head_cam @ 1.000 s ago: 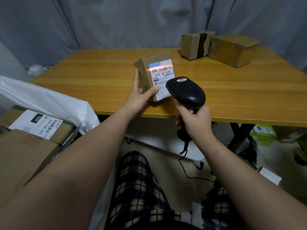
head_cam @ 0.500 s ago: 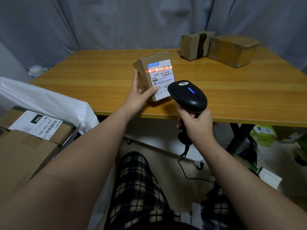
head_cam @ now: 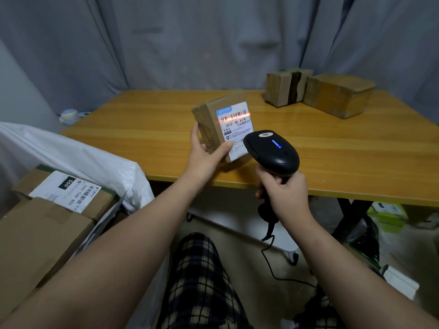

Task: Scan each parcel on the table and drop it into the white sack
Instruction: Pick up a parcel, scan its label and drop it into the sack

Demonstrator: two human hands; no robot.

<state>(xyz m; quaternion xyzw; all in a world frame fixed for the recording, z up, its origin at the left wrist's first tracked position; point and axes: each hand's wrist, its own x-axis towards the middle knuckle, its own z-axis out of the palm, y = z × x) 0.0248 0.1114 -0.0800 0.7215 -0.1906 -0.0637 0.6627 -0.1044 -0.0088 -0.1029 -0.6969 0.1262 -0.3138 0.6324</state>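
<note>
The white sack [head_cam: 78, 160] at near left holds two cardboard boxes [head_cam: 59, 210]. The left hand [head_cam: 204, 157] pinches a labelled parcel [head_cam: 225, 129] above the table's [head_cam: 356, 162] front edge; the right hand [head_cam: 285, 193] is wrapped around the scanner [head_cam: 273, 150]. Two parcels [head_cam: 318, 91] touch at the far right edge, bare tabletop between.

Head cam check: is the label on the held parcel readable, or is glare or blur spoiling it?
Head view: dim, even room light; the scanner beam throws an orange streak across the barcode on the parcel in the left hand; large print is readable, fine print soft; table edges bow from the wide lens.
</note>
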